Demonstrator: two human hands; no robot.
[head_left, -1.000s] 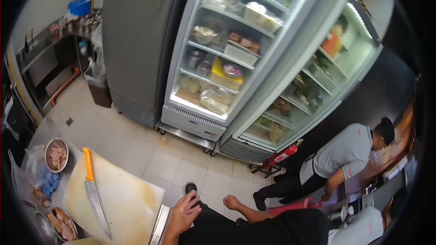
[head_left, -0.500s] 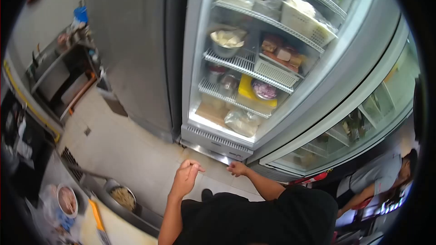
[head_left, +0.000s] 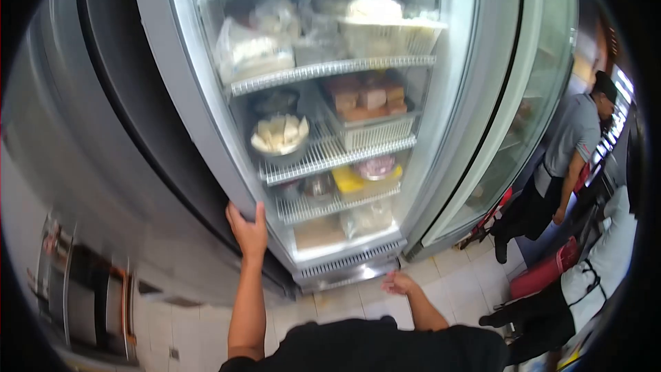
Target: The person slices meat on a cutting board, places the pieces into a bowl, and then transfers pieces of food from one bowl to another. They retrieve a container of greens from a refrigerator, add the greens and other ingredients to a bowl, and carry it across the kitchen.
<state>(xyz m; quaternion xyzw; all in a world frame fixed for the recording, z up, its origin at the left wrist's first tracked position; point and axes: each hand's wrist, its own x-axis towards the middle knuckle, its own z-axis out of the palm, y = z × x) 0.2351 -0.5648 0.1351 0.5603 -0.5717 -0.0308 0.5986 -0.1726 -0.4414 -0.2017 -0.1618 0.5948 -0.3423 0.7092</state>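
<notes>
In front of me stands a lit, glass-fronted fridge (head_left: pixel 327 272) with wire shelves. My left hand (head_left: pixel 248 229) grips the left edge of its door (head_left: pixel 219 158), fingers around the outer side and thumb on the front. Low by the fridge's base, my right hand (head_left: pixel 399 282) hangs in the air, fingers loosely apart, holding nothing. Behind the glass are a bowl of pale pieces (head_left: pixel 280 136), a white basket (head_left: pixel 377 134) under blocks of brownish food, a yellow container (head_left: pixel 350 182) and a bowl of purplish slices (head_left: pixel 376 167). Motion blurs the upper shelves.
A steel cabinet (head_left: pixel 89 165) stands close on the left. To the right is another glass-doored fridge (head_left: pixel 506 124). Two people are at the right, one in a grey shirt (head_left: pixel 571 131), one in white (head_left: pixel 602 269), near a red object (head_left: pixel 547 269). Tiled floor (head_left: pixel 441 279) lies below.
My view has turned and come nearer the fridge. My left hand has gone from free air to the door's edge. The right hand stays low and free. A second person shows at right.
</notes>
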